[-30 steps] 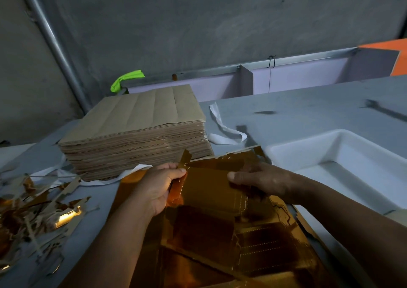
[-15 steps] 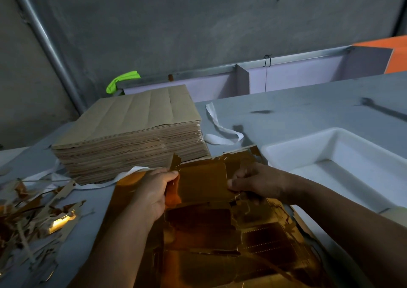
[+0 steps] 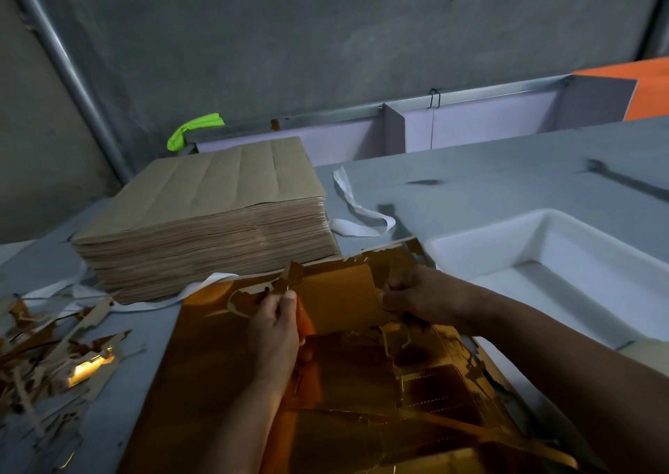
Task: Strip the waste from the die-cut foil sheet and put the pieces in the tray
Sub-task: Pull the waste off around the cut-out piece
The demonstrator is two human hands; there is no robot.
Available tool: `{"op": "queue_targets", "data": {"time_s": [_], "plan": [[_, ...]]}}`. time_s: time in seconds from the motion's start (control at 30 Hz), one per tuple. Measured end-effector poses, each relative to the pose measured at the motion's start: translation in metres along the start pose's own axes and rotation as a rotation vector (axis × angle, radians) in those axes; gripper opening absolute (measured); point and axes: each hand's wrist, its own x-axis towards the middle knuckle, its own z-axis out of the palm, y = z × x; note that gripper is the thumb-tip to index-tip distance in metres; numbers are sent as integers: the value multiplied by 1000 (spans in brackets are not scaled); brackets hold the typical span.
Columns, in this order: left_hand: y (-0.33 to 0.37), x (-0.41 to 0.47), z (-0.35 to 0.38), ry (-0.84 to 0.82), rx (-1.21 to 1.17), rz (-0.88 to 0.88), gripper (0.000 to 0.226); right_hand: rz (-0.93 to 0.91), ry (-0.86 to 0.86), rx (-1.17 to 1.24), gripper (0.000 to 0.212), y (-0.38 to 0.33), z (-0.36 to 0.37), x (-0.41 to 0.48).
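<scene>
A gold die-cut foil sheet (image 3: 224,383) lies on the grey table in front of me. A rectangular foil piece (image 3: 340,301) stands lifted from its far edge, between my hands. My left hand (image 3: 277,332) pinches the piece's left side, where a torn waste strip (image 3: 253,298) curls off. My right hand (image 3: 420,298) grips the piece's right edge with curled fingers. The white tray (image 3: 481,245) sits to the right, and what shows of its inside is bare.
A thick stack of brown sheets (image 3: 206,216) stands behind the foil at left. A heap of stripped waste (image 3: 50,361) covers the table's left side. A white strap (image 3: 356,216) lies between stack and tray. Grey wall and channel run behind.
The foil piece has come further loose from the sheet and curled upward. My hands have moved slightly apart, and torn waste now hangs by my left thumb.
</scene>
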Motion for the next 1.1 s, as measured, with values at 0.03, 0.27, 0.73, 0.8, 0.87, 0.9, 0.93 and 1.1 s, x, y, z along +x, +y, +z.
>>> {"op": "queue_targets", "data": {"time_s": [0.03,0.27,0.73,0.8,0.87,0.9,0.93,1.1], "plan": [[-1,0,0,11,5,-3,29,4,-2,1,25,0,0,0],[-4,0,2,26,20,8,34,23,-5,-3,23,-4,0,-2],[-10,2,2,21,-12,78,36,16,-30,69,16,-6,0,-5],[-11,2,2,21,-4,77,36,13,-42,55,16,-6,0,-6],[-12,3,2,17,-1,70,36,16,-51,41,18,-6,0,-6],[-12,3,3,14,-2,70,36,17,-53,36,18,-6,0,-6],[-13,3,3,12,-2,72,36,17,-54,32,19,-6,0,-6],[-10,2,3,14,9,83,36,23,-52,23,18,-6,-1,-5]]}}
